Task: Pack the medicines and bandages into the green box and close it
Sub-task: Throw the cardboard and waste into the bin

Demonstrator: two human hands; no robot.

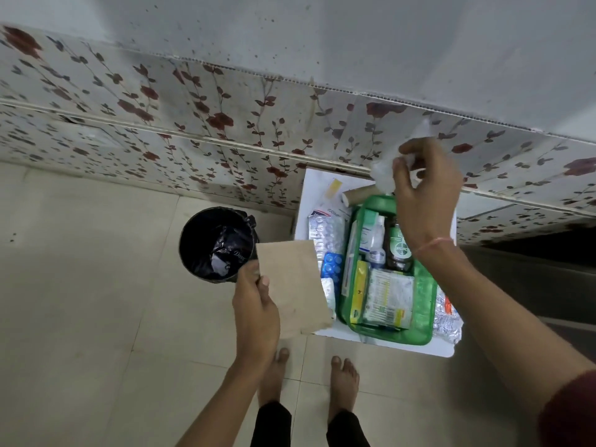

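In the head view, the green box (422,304) lies open on a white desk (309,191), its long axis running from the desk's near edge toward the wall. The right hand (425,191) pinches a clear plastic wrapper (382,175) above the box's far end. The left hand (254,304) grips a brown paper bag (293,285) beside the desk's left edge.

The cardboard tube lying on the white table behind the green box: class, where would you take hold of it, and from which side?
Probably grip the cardboard tube across its middle, from above. It lies on its side on the white table, so the round wall faces up. Its right end is under the right hand, and the green box sits close in front.
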